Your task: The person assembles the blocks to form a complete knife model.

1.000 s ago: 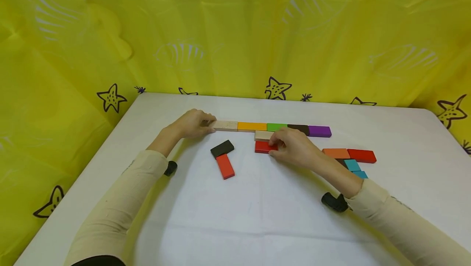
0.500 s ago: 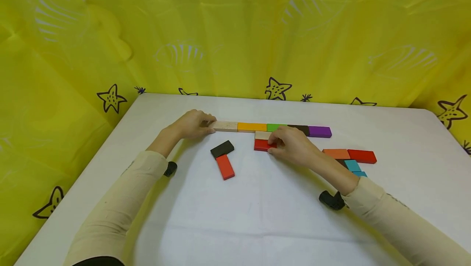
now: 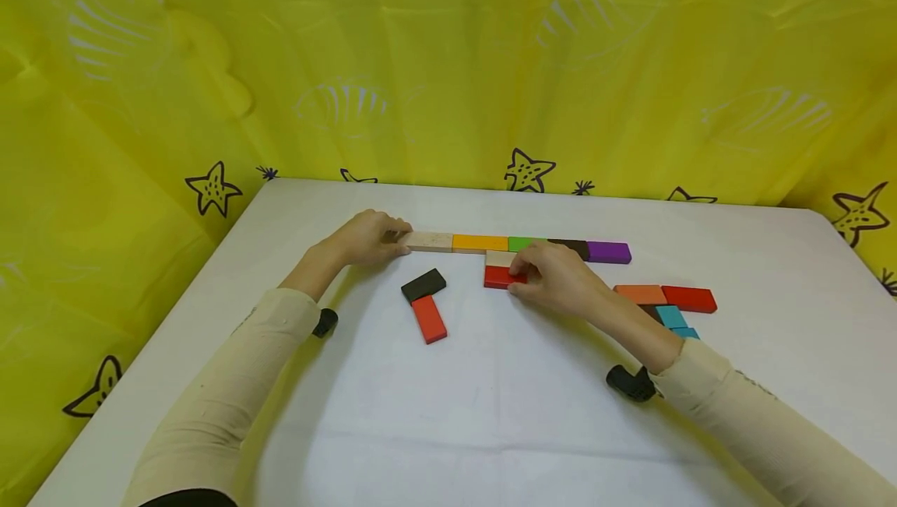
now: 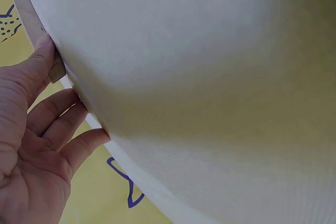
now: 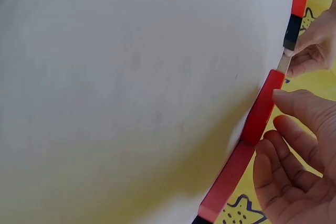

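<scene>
Yellow cloth printed with starfish and fish [image 3: 448,47] hangs behind a white tabletop [image 3: 420,406], over which two cream-sleeved arms reach forward. At a row's left end the left hand [image 3: 367,239] pinches a natural-wood block [image 3: 430,241], with yellow [image 3: 480,242], green [image 3: 527,243], dark [image 3: 571,247] and purple [image 3: 608,252] blocks following, while the right hand [image 3: 557,277] grips the right end of a red block [image 3: 497,277] lying before a pale block [image 3: 498,258], thumb on the near side. Between the forearms a black block [image 3: 423,284] touches a red-orange block [image 3: 429,319]; at the right, the wrist and sleeve partly cover a cluster including an orange block [image 3: 639,294] and turquoise blocks [image 3: 671,317].
</scene>
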A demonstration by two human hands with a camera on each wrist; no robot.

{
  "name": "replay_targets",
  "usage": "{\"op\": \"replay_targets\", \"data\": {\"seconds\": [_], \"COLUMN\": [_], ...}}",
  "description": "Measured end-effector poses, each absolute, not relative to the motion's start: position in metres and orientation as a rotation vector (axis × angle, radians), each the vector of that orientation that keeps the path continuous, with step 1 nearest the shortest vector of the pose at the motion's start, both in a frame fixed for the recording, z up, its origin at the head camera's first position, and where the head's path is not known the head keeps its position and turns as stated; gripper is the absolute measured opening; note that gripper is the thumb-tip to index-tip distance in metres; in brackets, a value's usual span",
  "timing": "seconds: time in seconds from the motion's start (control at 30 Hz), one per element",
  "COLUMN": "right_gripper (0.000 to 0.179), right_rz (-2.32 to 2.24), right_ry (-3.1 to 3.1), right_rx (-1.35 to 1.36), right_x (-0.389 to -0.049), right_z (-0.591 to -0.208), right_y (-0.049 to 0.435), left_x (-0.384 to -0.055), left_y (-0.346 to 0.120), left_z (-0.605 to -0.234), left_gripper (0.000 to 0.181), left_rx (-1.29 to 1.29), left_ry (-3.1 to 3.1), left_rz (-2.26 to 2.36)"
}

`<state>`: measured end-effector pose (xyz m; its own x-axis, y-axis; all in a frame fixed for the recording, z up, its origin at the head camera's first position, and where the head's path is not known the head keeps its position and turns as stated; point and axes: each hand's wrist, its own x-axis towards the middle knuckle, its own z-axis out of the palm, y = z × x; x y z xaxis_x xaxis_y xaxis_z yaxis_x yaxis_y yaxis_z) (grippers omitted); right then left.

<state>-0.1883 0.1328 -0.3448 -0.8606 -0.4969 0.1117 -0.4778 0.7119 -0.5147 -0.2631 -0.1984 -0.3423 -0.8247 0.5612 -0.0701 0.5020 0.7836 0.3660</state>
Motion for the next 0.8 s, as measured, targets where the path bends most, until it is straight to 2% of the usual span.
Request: {"op": "replay_targets", "data": {"seconds": [0.13,0.33,0.57,0.8], "right_gripper": [0.017,0.019,0.032,0.04], "right_rz": [-0.922,-1.026,-1.092,-1.197], "right_ry": [2.85,2.762,2.661,2.542], "right_rx": [-0.763,-0.817,-0.848,-0.756], "right_x": [-0.181,-0.171,-0.16,-0.146], "right_z": [-0.343,-0.344,-0.346,-0.345], "right_y": [0.126,0.111,0.091,0.074], "left_x": [-0.264,-0.263,-0.263,-0.262], "left_y": [-0.199,-0.199,-0.199,-0.199], "left_z": [-0.343,-0.343,-0.343,-0.342], "left_gripper": [0.032,0.032,0.03,0.034], "left_rx": [0.852,0.855,0.849,0.835], "left_ry": [2.801,2.803,2.805,2.8], "left_rz": [0.494,0.489,0.494,0.502]}}
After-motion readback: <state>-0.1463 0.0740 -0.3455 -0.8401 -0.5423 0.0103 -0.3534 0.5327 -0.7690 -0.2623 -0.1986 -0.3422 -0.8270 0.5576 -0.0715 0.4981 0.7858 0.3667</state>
